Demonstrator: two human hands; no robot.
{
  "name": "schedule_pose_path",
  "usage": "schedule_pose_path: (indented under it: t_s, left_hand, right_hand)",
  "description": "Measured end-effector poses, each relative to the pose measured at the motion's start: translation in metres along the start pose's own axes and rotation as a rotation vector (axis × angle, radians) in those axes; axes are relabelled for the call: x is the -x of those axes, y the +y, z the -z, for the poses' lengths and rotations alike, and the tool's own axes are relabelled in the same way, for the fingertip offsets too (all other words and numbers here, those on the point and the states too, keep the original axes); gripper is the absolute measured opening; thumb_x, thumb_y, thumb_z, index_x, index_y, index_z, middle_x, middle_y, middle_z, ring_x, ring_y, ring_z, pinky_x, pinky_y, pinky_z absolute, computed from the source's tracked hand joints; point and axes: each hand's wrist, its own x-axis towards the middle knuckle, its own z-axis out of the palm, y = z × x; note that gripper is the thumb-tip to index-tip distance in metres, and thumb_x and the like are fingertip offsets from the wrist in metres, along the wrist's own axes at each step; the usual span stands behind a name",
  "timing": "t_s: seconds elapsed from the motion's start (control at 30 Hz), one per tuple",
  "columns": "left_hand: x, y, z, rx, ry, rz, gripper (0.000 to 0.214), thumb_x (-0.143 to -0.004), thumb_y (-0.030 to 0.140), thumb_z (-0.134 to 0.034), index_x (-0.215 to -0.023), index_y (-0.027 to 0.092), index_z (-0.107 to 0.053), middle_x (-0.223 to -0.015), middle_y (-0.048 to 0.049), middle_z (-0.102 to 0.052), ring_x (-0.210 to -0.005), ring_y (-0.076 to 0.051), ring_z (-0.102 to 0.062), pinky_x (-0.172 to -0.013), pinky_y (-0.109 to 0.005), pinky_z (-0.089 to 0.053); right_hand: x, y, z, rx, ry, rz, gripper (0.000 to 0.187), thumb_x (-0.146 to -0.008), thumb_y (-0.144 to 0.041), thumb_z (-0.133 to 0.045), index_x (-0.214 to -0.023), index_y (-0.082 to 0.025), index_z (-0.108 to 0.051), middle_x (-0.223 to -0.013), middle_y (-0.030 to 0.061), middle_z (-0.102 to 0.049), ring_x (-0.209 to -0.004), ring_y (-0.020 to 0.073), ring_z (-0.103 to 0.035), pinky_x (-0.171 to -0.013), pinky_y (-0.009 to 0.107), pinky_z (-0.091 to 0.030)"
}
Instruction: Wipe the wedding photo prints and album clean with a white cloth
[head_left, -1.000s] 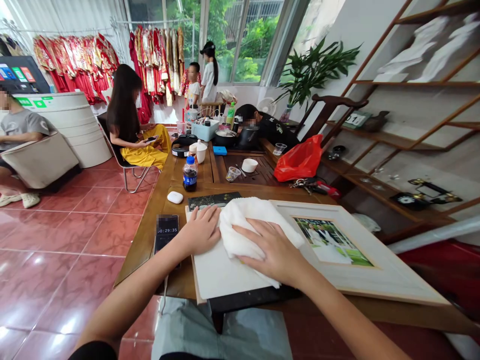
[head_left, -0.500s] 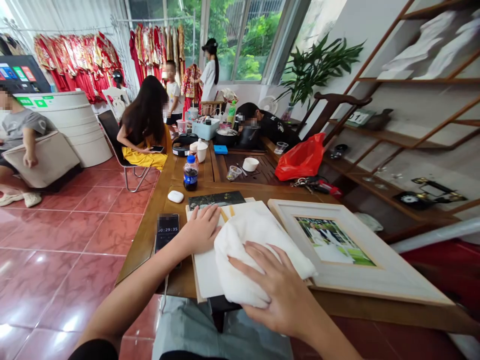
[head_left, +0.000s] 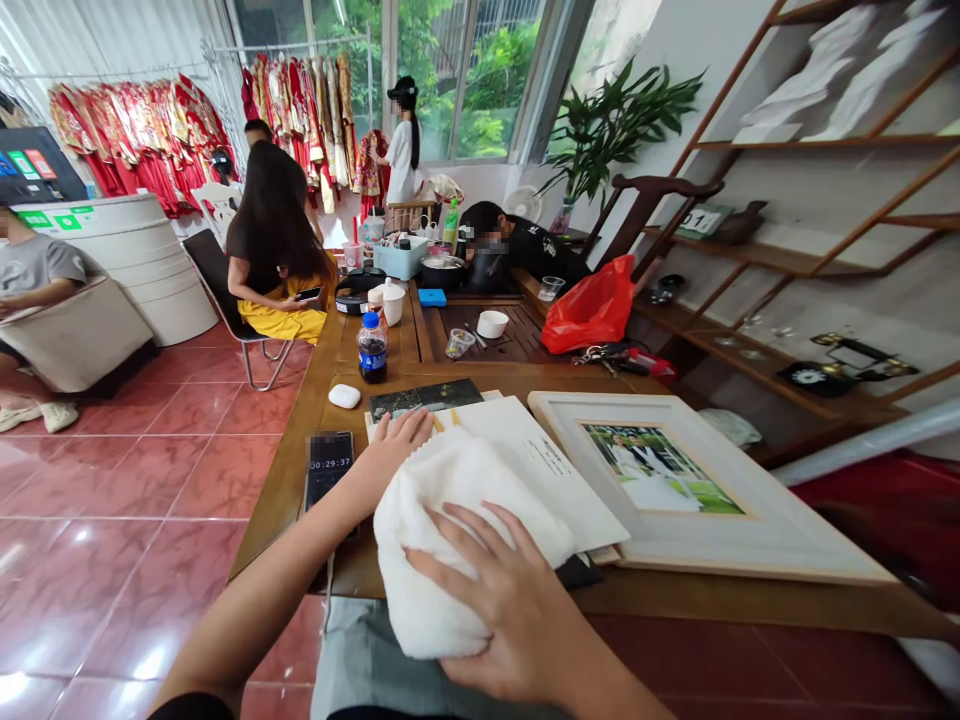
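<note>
A bunched white fluffy cloth [head_left: 450,540] lies over the near part of a white board [head_left: 559,455] with small dark print. My right hand [head_left: 499,590] grips the cloth from above, its fingers curved over the folds and the thumb underneath at the near side. My left hand [head_left: 397,455] rests flat on the board's far left corner, fingers stretched out, just beyond the cloth. A dark sheet [head_left: 427,397] sticks out past that hand. To the right of the board lies a framed photo [head_left: 652,465] with a broad white mat and pale wood frame.
Left of my forearm lies a phone [head_left: 328,470] running a timer. Farther along the wooden table stand an earbud case [head_left: 344,396], a cola bottle [head_left: 372,350], a white bowl [head_left: 492,324] and a red plastic bag [head_left: 589,308]. Several people are around the room.
My right hand has drawn the cloth left and toward me, uncovering the print on the board's right side. My left hand stays at the far left corner.
</note>
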Motion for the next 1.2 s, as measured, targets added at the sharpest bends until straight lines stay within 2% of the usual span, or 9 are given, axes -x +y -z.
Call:
schedule_pose_path:
  t_s: [0.13,0.3,0.47,0.67,0.83,1.07,1.2]
  left_hand:
    - [0.004,0.006,0.013,0.053,-0.022,-0.015,0.066,-0.102,0.043,-0.04,-0.157,0.01,-0.025,-0.162,-0.0211,-0.029,-0.15,-0.034,-0.027,-0.12,-0.058,-0.021]
    - [0.004,0.01,0.017,0.143,0.009,0.03,0.055,-0.104,0.033,-0.029,-0.154,0.01,-0.031,-0.162,-0.0187,-0.031,-0.151,-0.031,-0.027,-0.122,-0.056,-0.02]
    - [0.004,0.01,0.016,0.161,0.003,0.032,0.056,-0.104,0.034,-0.029,-0.154,0.01,-0.031,-0.162,-0.0184,-0.031,-0.151,-0.031,-0.027,-0.121,-0.058,-0.02]
    - [0.004,0.011,0.017,0.168,0.011,0.033,0.056,-0.104,0.034,-0.028,-0.154,0.009,-0.031,-0.162,-0.0192,-0.031,-0.15,-0.032,-0.029,-0.121,-0.059,-0.021]
    - [0.004,0.01,0.015,0.164,0.017,0.037,0.056,-0.104,0.034,-0.029,-0.155,0.011,-0.031,-0.162,-0.0184,-0.032,-0.15,-0.031,-0.029,-0.121,-0.057,-0.02]
    - [0.005,0.009,0.014,0.169,0.031,0.021,0.058,-0.103,0.034,-0.028,-0.154,0.009,-0.03,-0.161,-0.0192,-0.033,-0.15,-0.032,-0.029,-0.121,-0.059,-0.021]
    - [0.005,0.009,0.015,0.176,0.021,0.028,0.057,-0.103,0.034,-0.029,-0.154,0.008,-0.031,-0.161,-0.0197,-0.033,-0.15,-0.032,-0.029,-0.121,-0.058,-0.021]
  right_hand:
    - [0.017,0.018,0.001,0.077,0.127,-0.042,0.078,-0.065,-0.049,-0.074,-0.139,-0.032,-0.057,-0.142,0.0151,-0.056,-0.129,0.0393,-0.049,-0.107,0.06,-0.029]
    - [0.041,0.044,0.005,0.162,0.249,-0.066,0.072,-0.07,-0.045,-0.073,-0.138,-0.028,-0.058,-0.138,0.0166,-0.057,-0.124,0.037,-0.053,-0.103,0.054,-0.035]
    - [0.059,0.063,0.007,0.219,0.299,-0.137,0.065,-0.077,-0.043,-0.067,-0.139,-0.028,-0.056,-0.135,0.0146,-0.059,-0.121,0.0341,-0.056,-0.1,0.05,-0.038]
    - [0.066,0.08,0.005,0.25,0.303,-0.216,0.057,-0.085,-0.051,-0.06,-0.137,-0.03,-0.06,-0.133,0.0126,-0.062,-0.119,0.0356,-0.058,-0.097,0.052,-0.042]
    - [0.045,0.096,0.011,0.223,0.22,-0.278,0.058,-0.089,-0.058,-0.054,-0.14,-0.03,-0.059,-0.135,0.0139,-0.061,-0.122,0.0364,-0.056,-0.097,0.055,-0.044]
    - [-0.01,0.132,0.022,0.13,0.074,-0.363,0.065,-0.092,-0.068,-0.046,-0.144,-0.031,-0.052,-0.146,0.0152,-0.053,-0.136,0.0358,-0.047,-0.105,0.059,-0.038]
    - [-0.036,0.144,0.026,0.108,0.061,-0.367,0.068,-0.093,-0.071,-0.043,-0.146,-0.03,-0.05,-0.149,0.0144,-0.05,-0.137,0.036,-0.045,-0.107,0.059,-0.037]
